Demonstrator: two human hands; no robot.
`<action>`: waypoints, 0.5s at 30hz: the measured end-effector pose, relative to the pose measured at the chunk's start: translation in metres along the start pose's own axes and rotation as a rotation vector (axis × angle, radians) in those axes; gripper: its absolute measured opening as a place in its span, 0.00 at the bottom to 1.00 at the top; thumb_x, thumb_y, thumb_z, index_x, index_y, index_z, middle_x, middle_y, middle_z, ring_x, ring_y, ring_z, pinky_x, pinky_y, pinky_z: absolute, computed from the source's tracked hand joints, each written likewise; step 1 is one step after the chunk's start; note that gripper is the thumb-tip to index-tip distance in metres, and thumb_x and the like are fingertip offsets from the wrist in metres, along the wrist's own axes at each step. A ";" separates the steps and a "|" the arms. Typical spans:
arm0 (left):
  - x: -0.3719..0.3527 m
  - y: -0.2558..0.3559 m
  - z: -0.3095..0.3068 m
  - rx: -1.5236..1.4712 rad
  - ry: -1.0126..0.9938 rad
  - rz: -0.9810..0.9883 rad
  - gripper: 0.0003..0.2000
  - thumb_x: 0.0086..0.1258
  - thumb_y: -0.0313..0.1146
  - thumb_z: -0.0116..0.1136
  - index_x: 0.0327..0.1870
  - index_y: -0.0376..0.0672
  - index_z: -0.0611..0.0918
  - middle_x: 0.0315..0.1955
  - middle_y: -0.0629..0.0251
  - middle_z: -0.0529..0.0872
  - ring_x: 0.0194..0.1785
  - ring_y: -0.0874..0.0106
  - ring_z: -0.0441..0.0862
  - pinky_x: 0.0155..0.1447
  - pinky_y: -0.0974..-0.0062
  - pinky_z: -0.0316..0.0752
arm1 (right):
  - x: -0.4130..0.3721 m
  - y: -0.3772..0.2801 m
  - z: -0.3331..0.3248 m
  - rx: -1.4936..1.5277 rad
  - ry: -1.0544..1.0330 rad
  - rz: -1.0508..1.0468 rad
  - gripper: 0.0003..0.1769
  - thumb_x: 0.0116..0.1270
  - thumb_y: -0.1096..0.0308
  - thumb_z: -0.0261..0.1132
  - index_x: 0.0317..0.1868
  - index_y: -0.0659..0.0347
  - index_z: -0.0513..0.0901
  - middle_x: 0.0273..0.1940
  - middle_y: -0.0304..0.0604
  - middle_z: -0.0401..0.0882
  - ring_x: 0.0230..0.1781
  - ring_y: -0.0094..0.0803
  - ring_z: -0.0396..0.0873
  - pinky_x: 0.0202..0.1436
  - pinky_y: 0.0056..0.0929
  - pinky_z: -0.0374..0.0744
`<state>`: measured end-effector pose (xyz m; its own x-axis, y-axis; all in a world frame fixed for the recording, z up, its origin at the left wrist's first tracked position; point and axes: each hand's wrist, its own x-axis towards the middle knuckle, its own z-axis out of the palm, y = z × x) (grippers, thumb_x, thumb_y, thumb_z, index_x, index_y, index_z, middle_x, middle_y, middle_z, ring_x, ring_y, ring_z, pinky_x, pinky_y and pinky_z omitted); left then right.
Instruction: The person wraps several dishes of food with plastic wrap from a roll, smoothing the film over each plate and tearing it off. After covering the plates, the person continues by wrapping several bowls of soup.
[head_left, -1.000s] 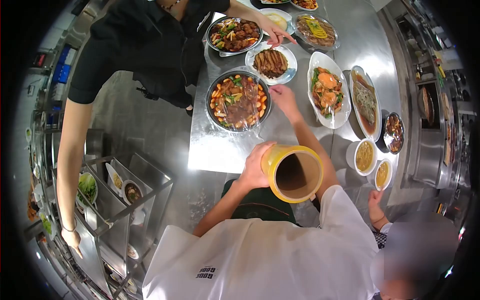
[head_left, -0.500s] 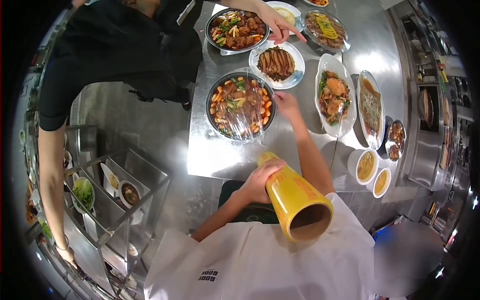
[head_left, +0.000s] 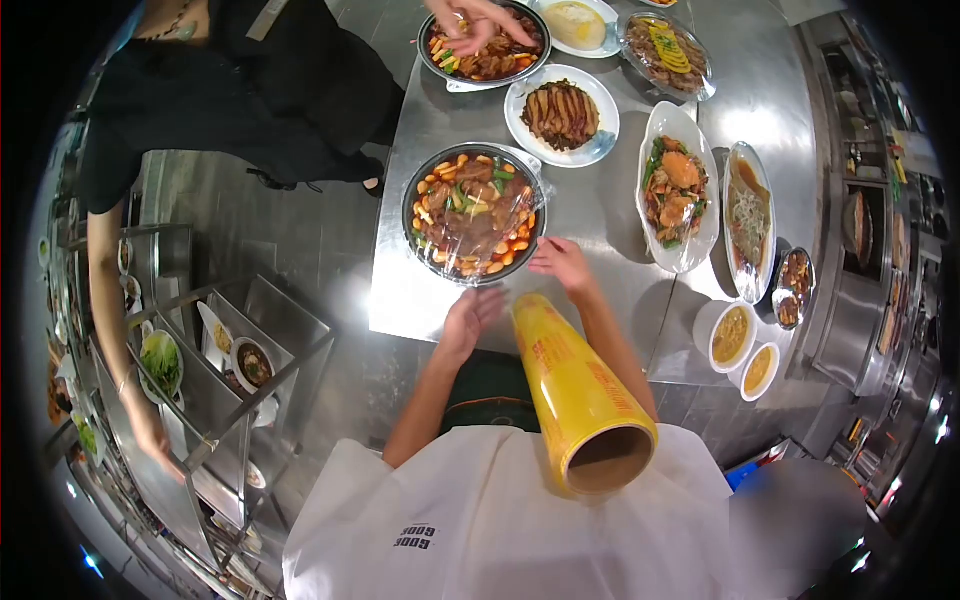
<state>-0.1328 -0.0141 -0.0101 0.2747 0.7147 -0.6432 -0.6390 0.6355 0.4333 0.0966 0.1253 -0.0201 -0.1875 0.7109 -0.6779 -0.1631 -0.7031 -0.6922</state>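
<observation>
Both arms outstretched: left hand (head_left: pixel 470 312), right hand (head_left: pixel 562 265) beside wrapped bowl (head_left: pixel 470 212), fingers apart; film roll (head_left: pixel 575 385) between forearms.

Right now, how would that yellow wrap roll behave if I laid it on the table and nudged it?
The roll is a long round tube, so it would probably roll on the smooth steel table. Its hollow core suggests stiff and fairly light for its size. The glossy film likely feels slippery.
</observation>
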 end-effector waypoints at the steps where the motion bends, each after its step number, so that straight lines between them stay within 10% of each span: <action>1: 0.005 -0.003 -0.008 -0.158 0.019 0.123 0.22 0.85 0.42 0.54 0.70 0.36 0.74 0.64 0.56 0.82 0.72 0.59 0.77 0.79 0.55 0.70 | -0.003 -0.001 0.001 0.013 -0.012 0.061 0.18 0.80 0.63 0.66 0.58 0.71 0.82 0.45 0.47 0.87 0.43 0.32 0.89 0.48 0.32 0.89; 15: 0.003 -0.018 -0.027 -0.454 0.396 0.382 0.03 0.80 0.28 0.63 0.46 0.51 0.81 0.51 0.69 0.89 0.61 0.68 0.84 0.73 0.62 0.76 | 0.059 -0.018 0.004 0.395 0.109 -0.172 0.11 0.77 0.67 0.70 0.54 0.60 0.80 0.47 0.36 0.86 0.44 0.25 0.85 0.48 0.27 0.83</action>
<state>-0.1396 -0.0312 -0.0374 -0.2549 0.6490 -0.7168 -0.8981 0.1157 0.4242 0.0847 0.1799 -0.0468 -0.0255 0.8009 -0.5983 -0.5441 -0.5132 -0.6638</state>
